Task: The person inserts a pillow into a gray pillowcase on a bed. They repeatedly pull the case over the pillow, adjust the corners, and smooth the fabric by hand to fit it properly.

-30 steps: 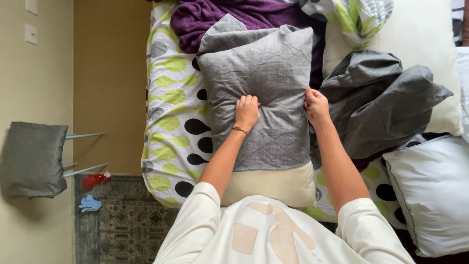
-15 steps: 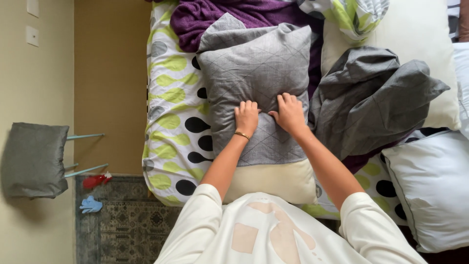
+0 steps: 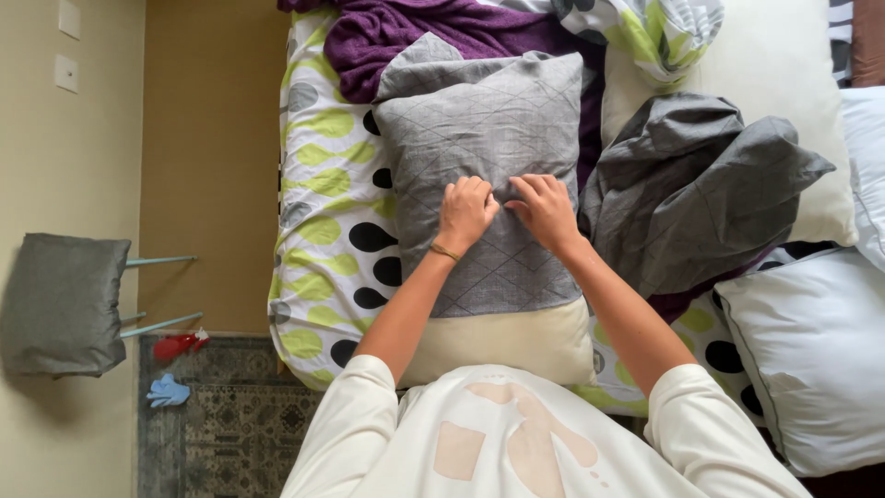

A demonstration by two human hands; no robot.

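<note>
A pillow lies on the bed in front of me, most of it inside a grey quilted pillowcase [image 3: 479, 138], with its bare cream end [image 3: 502, 341] sticking out nearest me. My left hand [image 3: 464, 212] and my right hand [image 3: 546, 210] sit side by side on the middle of the case, fingers curled and bunching the grey fabric. A thin band is on my left wrist.
The bed carries a white sheet with green and black ovals [image 3: 327, 212], a purple blanket [image 3: 415, 37], a crumpled grey cloth [image 3: 701, 194] and white pillows [image 3: 811, 360]. At left are a grey-seated chair [image 3: 60, 304], a patterned rug [image 3: 221, 424] and small red and blue things on the floor.
My right hand has slid from the pillow's right edge to its middle, beside the left hand. Both hands have edged slightly further up the case.
</note>
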